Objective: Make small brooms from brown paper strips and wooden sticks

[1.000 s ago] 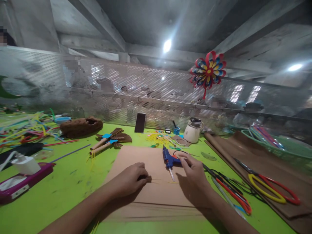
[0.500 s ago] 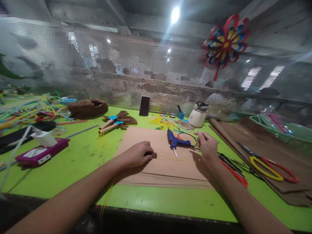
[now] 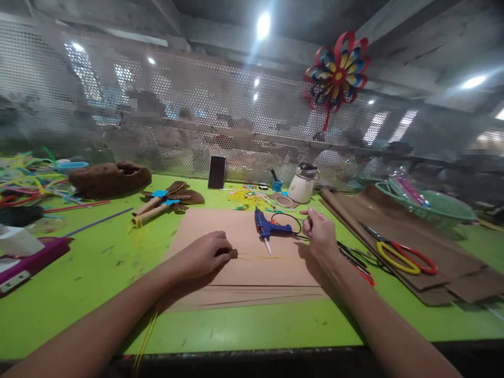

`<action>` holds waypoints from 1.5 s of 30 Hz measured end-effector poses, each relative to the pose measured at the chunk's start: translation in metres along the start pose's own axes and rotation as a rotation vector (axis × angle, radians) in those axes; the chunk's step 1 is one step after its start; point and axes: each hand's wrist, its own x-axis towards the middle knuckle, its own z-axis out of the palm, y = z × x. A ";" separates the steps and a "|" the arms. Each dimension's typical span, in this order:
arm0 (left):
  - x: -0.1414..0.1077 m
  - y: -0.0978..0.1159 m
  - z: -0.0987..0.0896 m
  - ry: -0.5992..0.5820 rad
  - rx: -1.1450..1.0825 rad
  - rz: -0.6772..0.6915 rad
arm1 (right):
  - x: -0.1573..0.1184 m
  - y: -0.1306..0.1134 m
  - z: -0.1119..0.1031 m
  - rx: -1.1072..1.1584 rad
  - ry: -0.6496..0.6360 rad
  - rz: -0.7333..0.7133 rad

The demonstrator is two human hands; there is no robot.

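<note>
Left fingers (image 3: 222,242) pinch a brown piece (image 3: 233,253) (glue gun (image 3: 261,224) nearby).

The fingers of the right hand (image 3: 322,233), on the grip of the blue glue gun (image 3: 268,227) a second ago, have let go and now stand apart from it, just to its right. More of the black cable loop (image 3: 300,227) shows between those fingers and the grip.
</note>
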 end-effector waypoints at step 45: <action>0.005 -0.007 0.002 0.096 -0.088 -0.041 | 0.083 0.001 -0.188 -1.971 -0.178 0.134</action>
